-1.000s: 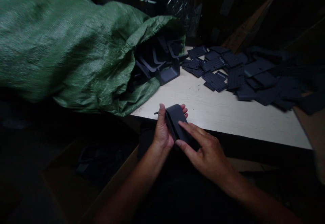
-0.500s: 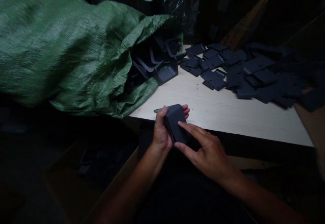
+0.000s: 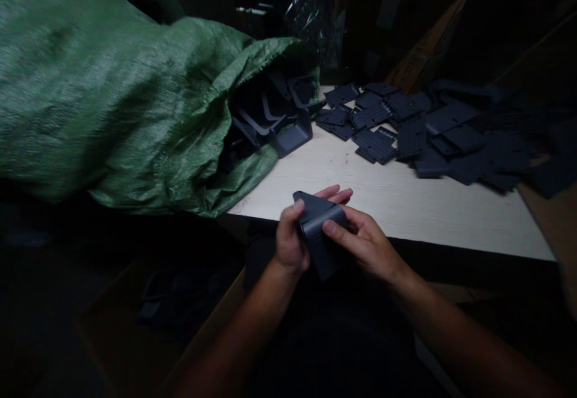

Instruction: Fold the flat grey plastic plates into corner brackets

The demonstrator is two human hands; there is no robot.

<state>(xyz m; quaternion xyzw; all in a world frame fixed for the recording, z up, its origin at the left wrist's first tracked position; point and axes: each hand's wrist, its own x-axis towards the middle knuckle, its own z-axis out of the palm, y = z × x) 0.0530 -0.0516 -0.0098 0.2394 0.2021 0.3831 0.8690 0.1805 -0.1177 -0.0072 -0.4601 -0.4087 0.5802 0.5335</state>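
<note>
A dark grey plastic part (image 3: 322,220) with a bent, rounded edge is held between both hands, just in front of the table edge. My left hand (image 3: 293,235) grips it from the left, thumb on its near face and fingers behind. On the right side, my right hand (image 3: 365,238) clasps it with the thumb pressed on the face; its other fingers are partly hidden behind the part. Beyond the hands, more grey plastic parts (image 3: 293,133) show in the mouth of a green woven sack (image 3: 180,103).
The pale wooden table (image 3: 360,196) carries a heap of dark ribbed plates (image 3: 372,115) and other dark parts (image 3: 455,118) on the right. A cardboard box (image 3: 207,314) with dark pieces in it stands low at left. Cardboard (image 3: 428,46) rises behind the heap.
The grey part has been turned in my hands, so its bent edge now faces me. My right hand has moved up and closed on it, where earlier its fingertips only touched it.
</note>
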